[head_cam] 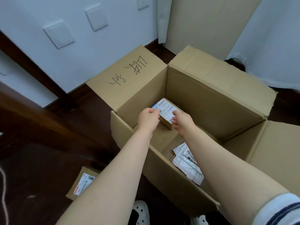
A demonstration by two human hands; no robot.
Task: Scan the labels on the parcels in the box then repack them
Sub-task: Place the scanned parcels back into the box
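Forearms (116, 172) across box (211, 111) near edge; left hand (148, 119) and right hand (181, 122) clasped round parcel (165, 109) beside far-left wall.

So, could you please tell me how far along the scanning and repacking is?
Roughly midway, as far as I can tell. Some bubble mailers already lie inside the big box. The left hand and right hand grip a small labelled parcel in its far corner; whether it is going in or coming out is unclear. A second parcel sits on the floor outside, and the flaps are open. No scanner shows.
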